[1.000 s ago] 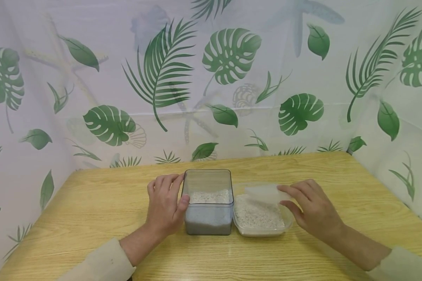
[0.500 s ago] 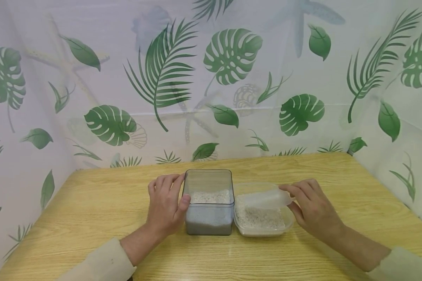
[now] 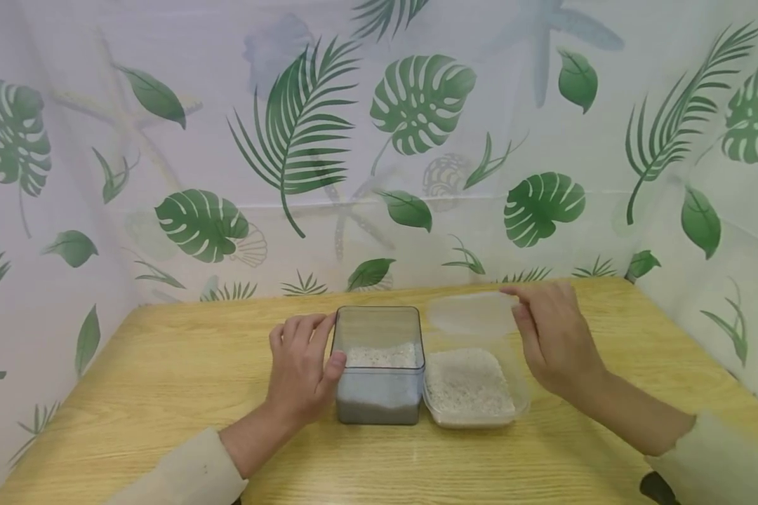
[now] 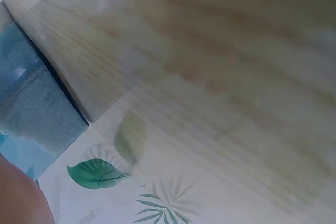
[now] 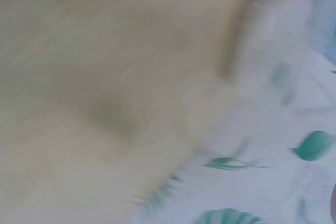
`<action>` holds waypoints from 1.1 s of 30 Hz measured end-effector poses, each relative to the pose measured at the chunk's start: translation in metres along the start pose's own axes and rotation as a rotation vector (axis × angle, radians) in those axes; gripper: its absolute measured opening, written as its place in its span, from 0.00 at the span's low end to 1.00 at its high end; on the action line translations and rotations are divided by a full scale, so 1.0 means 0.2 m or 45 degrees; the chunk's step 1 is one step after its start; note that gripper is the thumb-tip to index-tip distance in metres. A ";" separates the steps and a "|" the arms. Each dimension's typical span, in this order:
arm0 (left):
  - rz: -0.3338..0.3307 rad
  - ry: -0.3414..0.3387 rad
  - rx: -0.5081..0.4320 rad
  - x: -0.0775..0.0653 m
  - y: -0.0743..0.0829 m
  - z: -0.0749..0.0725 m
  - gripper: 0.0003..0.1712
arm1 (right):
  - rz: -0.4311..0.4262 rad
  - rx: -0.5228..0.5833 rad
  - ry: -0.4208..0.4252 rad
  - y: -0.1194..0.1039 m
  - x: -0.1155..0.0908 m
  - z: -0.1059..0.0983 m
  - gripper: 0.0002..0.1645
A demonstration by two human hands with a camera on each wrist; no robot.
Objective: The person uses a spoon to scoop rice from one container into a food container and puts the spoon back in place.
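My left hand (image 3: 303, 368) holds the left side of a smoky see-through square box (image 3: 379, 393), with the thumb near its front edge and the fingers along the left wall. Pale grains lie inside, and the left wrist view shows the box (image 4: 39, 90) at its left edge. Close on its right stands a clear shallow container (image 3: 476, 422) of pale grains (image 3: 470, 386). My right hand (image 3: 556, 337) pinches a blurred frosted plastic piece (image 3: 470, 313) between thumb and fingers, above and behind that container. The right wrist view is mostly blurred.
A wooden table (image 3: 189, 393) carries both containers. A white curtain (image 3: 328, 259) with green leaf prints stands behind the table and at both sides.
My right hand has lifted the frosted piece from over the grains, up and back past the clear container. My left hand stays on the box.
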State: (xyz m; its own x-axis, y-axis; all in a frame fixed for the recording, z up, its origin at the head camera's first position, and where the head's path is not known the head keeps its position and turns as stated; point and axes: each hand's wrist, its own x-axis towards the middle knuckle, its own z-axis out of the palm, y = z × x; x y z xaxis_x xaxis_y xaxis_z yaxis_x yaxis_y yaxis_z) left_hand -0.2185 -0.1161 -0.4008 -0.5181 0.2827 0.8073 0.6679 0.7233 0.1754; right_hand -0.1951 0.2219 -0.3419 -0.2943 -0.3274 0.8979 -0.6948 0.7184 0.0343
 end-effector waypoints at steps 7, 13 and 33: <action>0.017 0.010 -0.009 0.02 0.00 0.00 0.46 | -0.057 -0.031 -0.080 -0.10 0.26 0.05 0.13; 0.009 -0.003 -0.015 0.03 0.01 0.00 0.49 | -0.323 -0.094 -0.240 -0.21 0.38 0.13 0.07; 0.000 0.011 0.000 0.00 -0.01 0.00 0.49 | -0.282 -0.323 -1.281 -0.46 0.48 0.31 0.12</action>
State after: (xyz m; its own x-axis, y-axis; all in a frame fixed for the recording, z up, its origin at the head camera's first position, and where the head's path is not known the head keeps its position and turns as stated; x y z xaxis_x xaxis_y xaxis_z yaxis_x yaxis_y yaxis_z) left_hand -0.2198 -0.1175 -0.4002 -0.5134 0.2773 0.8121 0.6678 0.7235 0.1751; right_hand -0.1995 0.0863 -0.2862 -0.6665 -0.7404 0.0875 -0.6761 0.6497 0.3476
